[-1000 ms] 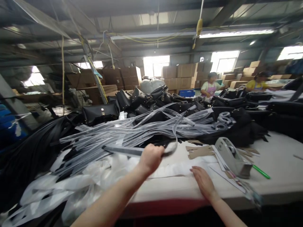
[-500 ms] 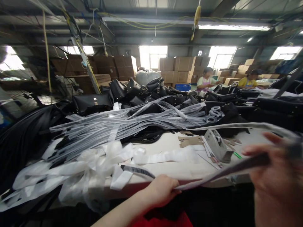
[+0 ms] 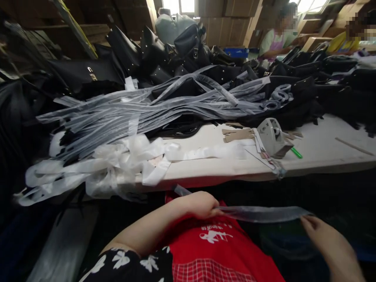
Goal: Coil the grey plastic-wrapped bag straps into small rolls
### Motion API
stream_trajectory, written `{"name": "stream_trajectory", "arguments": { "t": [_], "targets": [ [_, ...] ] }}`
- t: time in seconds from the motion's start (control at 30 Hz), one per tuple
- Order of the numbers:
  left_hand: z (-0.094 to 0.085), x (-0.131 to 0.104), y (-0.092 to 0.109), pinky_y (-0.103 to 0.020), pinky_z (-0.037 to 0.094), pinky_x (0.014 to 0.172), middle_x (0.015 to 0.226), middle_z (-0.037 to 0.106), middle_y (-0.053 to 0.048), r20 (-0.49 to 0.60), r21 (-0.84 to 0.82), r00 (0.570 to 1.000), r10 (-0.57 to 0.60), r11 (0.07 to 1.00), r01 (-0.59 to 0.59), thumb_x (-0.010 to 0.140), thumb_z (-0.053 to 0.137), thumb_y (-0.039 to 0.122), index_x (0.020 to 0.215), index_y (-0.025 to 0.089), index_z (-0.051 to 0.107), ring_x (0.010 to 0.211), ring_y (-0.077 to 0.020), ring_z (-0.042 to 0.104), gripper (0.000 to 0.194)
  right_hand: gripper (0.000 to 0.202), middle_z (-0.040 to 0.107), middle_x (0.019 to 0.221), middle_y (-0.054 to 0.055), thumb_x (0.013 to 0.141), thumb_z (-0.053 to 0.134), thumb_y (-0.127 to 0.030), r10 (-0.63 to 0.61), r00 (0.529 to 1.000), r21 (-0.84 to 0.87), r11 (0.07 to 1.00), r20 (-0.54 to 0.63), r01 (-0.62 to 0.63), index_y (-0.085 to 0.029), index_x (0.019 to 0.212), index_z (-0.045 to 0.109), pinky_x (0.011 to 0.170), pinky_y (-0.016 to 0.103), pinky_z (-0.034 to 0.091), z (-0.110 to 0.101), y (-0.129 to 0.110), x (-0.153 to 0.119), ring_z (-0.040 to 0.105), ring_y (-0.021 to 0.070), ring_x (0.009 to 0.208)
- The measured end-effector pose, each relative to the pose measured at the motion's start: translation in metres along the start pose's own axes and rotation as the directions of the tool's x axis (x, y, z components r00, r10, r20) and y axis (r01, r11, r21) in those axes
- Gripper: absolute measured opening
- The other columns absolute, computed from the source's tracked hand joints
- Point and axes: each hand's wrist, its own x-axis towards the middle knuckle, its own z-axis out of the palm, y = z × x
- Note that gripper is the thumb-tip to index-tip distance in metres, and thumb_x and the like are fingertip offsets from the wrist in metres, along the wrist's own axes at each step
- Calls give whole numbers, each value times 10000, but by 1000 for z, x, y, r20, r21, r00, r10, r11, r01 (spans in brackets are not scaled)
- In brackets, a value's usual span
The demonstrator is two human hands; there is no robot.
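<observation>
Left hand and right hand pinch a translucent strip below the pale bench; cardboard boxes stand beyond.

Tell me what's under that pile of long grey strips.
Black pieces show beneath the near edge of the grey strips. Whatever lies under the middle of the pile is covered, so I cannot tell.

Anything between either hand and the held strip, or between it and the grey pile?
Nothing visible separates the left hand or right hand from the strip. Toward the pile lie the table edge and white tape.
</observation>
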Motion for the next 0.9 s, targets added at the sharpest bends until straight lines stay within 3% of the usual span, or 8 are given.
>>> {"name": "stream_trajectory", "arguments": {
  "t": [0.1,0.17,0.23,0.3,0.4,0.53,0.73,0.9],
  "targets": [
    [10,25,32,-271,386,536,762,716,-93,34,35,993,114,993,-115,934,407,483,912,182,729,651,-212,642,442,448,693,1039,148,857,501,-514,-245,931,316,936,272,154,-216,1165,633,844,441,520,35,-48,-29,652,300,986],
    [10,38,43,-277,399,564,802,721,-95,24,55,987,159,986,-160,922,459,417,937,190,730,677,-216,643,354,484,667,1149,125,888,470,-520,-540,663,510,818,519,266,-212,1241,592,916,389,492,52,-89,-49,622,260,1042],
    [5,41,37,-275,401,575,812,718,-79,54,14,986,159,987,-160,886,526,367,933,202,731,659,-202,628,268,420,686,1093,99,877,532,-488,-603,432,520,797,671,306,-204,1164,645,885,345,491,60,-119,-57,628,235,963],
    [-2,33,15,-272,393,554,743,696,-57,137,-100,982,134,988,-121,857,558,421,882,196,731,587,-181,588,285,372,703,922,69,881,542,-478,-562,349,473,824,750,312,-177,1036,696,721,276,498,59,-131,-54,621,186,773],
    [-10,7,-31,-268,410,562,652,646,-26,272,-379,954,123,925,-11,833,571,530,805,185,715,542,-156,541,374,444,620,669,23,902,489,-520,-499,374,419,865,782,276,-136,884,712,484,207,365,47,-122,-38,483,109,536],
    [-7,-22,-70,-273,452,593,593,596,-4,443,-773,863,243,591,231,817,583,589,863,186,708,539,-144,535,424,463,580,662,17,895,498,-539,-524,414,429,850,744,305,-133,844,715,507,211,344,37,-105,-21,456,112,576],
    [17,-15,-75,-247,460,574,552,472,38,455,-874,843,286,326,361,788,685,484,933,163,729,512,-98,447,355,462,602,662,25,895,503,-526,-569,493,451,822,658,348,-129,780,710,562,222,381,41,-106,-15,497,133,618],
    [26,-6,-73,-242,454,534,527,417,44,484,-869,825,292,274,413,819,646,460,916,143,741,478,-86,383,345,455,611,667,26,896,507,-518,-572,534,454,820,623,349,-131,789,720,575,233,389,37,-103,-10,507,138,625]
  ]
}}
